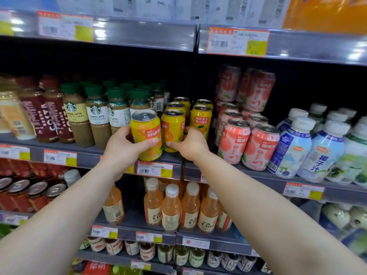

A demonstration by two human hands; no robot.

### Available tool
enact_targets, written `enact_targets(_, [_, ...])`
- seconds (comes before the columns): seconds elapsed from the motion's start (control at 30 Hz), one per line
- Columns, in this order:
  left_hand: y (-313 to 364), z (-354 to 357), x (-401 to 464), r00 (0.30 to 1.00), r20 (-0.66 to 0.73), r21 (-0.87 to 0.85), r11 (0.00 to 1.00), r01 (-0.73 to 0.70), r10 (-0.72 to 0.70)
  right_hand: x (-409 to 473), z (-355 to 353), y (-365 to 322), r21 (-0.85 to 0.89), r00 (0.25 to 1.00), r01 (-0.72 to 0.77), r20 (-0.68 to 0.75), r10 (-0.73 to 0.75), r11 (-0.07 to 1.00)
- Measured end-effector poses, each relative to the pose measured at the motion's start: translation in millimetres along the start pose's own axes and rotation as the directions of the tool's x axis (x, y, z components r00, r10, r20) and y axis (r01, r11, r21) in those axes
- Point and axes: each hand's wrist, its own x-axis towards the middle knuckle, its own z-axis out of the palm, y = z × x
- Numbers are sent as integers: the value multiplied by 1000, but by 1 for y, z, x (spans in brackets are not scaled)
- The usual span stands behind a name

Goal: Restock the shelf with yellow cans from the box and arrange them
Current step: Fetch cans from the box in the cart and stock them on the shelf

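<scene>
The placing step is in hand: the left hand [121, 144] wraps its grip round a yellow can [146, 133] at the shelf [87, 151] edge, just left of the front yellow can in the row [172, 130]. The right hand [189, 144] pinches that row can low, steadying it. Next, judging by the gap, the held can must be set upright beside the row, label forward; no box is visible.

Bright overhead light; glare on shelf rails [139, 34]; edges bend and blur, perhaps from motion
</scene>
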Motion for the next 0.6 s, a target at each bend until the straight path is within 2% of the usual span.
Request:
enact_targets(0.4, [3, 1, -10, 1000, 0, -18, 1000, 3, -3, -6, -2, -9, -41, 998, -54, 21, 55, 998])
enact_targets(0.53, [9, 3, -14, 1000, 29, -9, 1000, -12, 13, -29, -27, -13, 71, 1000, 3, -30, -1, 997])
enact_targets(0.6, [12, 7, -17, 999, 45, -12, 1000, -25, 26, -47, -43, -12, 166, 999, 24, 41, -32, 986])
